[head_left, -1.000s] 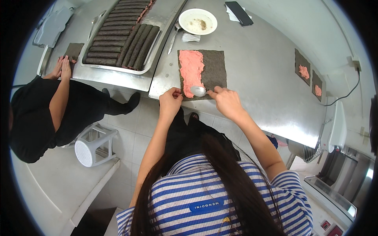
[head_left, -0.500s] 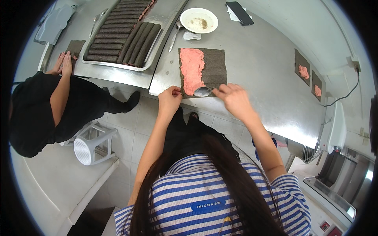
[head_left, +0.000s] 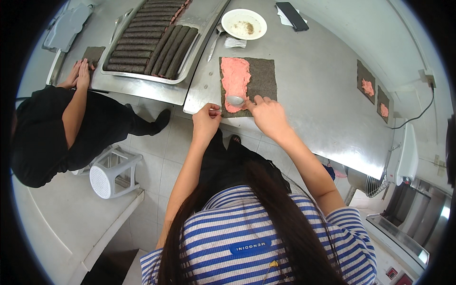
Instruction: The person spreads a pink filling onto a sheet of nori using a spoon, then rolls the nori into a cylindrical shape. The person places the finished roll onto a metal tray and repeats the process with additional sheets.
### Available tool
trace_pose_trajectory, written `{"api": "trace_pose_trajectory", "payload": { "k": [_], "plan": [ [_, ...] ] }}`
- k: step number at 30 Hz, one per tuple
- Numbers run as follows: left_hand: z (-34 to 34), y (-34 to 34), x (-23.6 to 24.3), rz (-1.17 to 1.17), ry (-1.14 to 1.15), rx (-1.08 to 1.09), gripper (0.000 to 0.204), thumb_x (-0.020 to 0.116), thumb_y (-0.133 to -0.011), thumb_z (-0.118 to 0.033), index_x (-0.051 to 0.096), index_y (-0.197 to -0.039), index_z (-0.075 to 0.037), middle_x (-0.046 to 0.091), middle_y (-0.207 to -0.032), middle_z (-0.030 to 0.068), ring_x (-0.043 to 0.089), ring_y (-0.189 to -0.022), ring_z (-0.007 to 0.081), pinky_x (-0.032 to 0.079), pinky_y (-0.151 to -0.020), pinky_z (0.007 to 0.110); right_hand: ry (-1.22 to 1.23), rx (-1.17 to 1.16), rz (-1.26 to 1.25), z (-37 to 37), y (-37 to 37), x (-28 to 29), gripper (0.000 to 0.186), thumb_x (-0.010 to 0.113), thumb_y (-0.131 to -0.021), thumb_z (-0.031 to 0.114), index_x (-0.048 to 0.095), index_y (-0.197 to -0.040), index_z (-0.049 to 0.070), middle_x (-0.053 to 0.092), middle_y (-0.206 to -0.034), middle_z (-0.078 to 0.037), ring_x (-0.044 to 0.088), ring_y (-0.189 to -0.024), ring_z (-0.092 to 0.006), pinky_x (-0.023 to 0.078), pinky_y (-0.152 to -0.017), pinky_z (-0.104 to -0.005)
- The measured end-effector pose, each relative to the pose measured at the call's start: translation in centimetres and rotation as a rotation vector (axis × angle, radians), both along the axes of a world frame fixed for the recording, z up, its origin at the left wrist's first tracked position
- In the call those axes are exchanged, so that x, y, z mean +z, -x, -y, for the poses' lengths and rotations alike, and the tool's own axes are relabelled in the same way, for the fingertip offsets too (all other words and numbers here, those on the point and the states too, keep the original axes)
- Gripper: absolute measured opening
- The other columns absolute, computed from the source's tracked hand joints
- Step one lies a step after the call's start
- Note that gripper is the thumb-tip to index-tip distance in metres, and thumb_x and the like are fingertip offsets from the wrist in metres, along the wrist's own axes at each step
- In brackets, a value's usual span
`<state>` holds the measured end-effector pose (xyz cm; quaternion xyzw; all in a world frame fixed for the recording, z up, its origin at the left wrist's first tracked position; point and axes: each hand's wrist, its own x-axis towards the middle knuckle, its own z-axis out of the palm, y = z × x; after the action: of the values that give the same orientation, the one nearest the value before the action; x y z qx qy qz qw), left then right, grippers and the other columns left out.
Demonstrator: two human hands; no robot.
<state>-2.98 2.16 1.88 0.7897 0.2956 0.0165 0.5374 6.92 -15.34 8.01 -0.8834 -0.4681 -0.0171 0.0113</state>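
A dark seaweed sheet (head_left: pixel 262 78) lies flat at the near edge of the metal table, its left half covered by a thick layer of pink paste (head_left: pixel 235 78). My right hand (head_left: pixel 269 118) grips a metal spoon (head_left: pixel 234 100), whose bowl rests on the lower part of the paste. At the sheet's lower left corner my left hand (head_left: pixel 206 124) pinches the edge between thumb and fingers. Above the sheet sit a white bowl (head_left: pixel 232 23) with some brownish residue and a second spoon (head_left: pixel 214 43) beside a folded white tissue (head_left: pixel 235 42).
A metal tray (head_left: pixel 137 76) of dark seaweed rolls stands to the left. Beyond it, a co-worker's hands (head_left: pixel 80 75) press on another sheet. A black phone (head_left: pixel 291 16) lies at the back. Two sheets with pink dabs (head_left: pixel 367 87) lie far right. A white stool (head_left: pixel 114 173) stands below.
The spoon has moved left and slightly up, from the paste's lower right edge onto the paste, with my right hand following. My left hand stays at the corner.
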Motion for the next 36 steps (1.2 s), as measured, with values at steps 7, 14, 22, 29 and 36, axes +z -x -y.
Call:
{"api": "trace_pose_trajectory", "payload": {
  "k": [7,14,22,29,36],
  "plan": [
    [-0.1,0.2,0.2,0.016,0.034,0.025,0.023,0.066,-0.074,0.0,0.062,-0.097,-0.001,0.07,-0.079,0.0101,0.068,-0.073,0.0148,0.053,-0.067,0.027,0.059,0.01,0.035,0.0,2.8,-0.3,0.02,0.058,-0.074,0.011,0.064,-0.09,0.0,0.059,-0.08,-0.01,0.062,-0.072,-0.0237,0.052,-0.059,-0.0334],
    [0.0,0.0,0.2,-0.005,-0.031,0.03,0.024,0.069,-0.072,-0.003,0.06,-0.095,-0.002,0.07,-0.08,0.0106,0.068,-0.071,0.0148,0.052,-0.064,0.027,0.094,0.03,0.041,-0.1,3.7,-0.8,0.018,0.059,-0.074,0.011,0.062,-0.087,-0.002,0.059,-0.08,-0.01,0.061,-0.074,-0.0233,0.051,-0.061,-0.0333],
    [0.1,-0.2,0.5,-0.025,-0.082,0.01,0.023,0.068,-0.072,-0.007,0.06,-0.093,-0.002,0.069,-0.078,0.0113,0.068,-0.072,0.0171,0.053,-0.065,0.029,0.075,0.057,0.022,1.5,2.3,-0.6,0.018,0.057,-0.075,0.011,0.063,-0.09,0.003,0.057,-0.08,-0.006,0.06,-0.076,-0.0222,0.05,-0.064,-0.034],
    [-0.1,-0.4,0.5,-0.059,-0.07,0.005,0.019,0.066,-0.072,-0.005,0.061,-0.09,0.0,0.069,-0.075,0.012,0.069,-0.072,0.0215,0.054,-0.069,0.032,-0.005,-0.007,-0.054,3.5,-0.2,2.0,0.02,0.058,-0.074,0.011,0.066,-0.092,0.006,0.058,-0.081,-0.006,0.06,-0.081,-0.0216,0.048,-0.068,-0.0343],
    [0.0,-0.6,0.6,-0.069,-0.064,-0.014,0.021,0.066,-0.072,-0.006,0.062,-0.091,0.0,0.069,-0.076,0.0115,0.068,-0.07,0.0188,0.054,-0.065,0.031,-0.061,0.126,0.027,3.7,0.3,1.1,0.028,0.057,-0.074,0.012,0.068,-0.1,0.011,0.056,-0.083,-0.003,0.057,-0.078,-0.0195,0.047,-0.069,-0.0335]
  ]
}}
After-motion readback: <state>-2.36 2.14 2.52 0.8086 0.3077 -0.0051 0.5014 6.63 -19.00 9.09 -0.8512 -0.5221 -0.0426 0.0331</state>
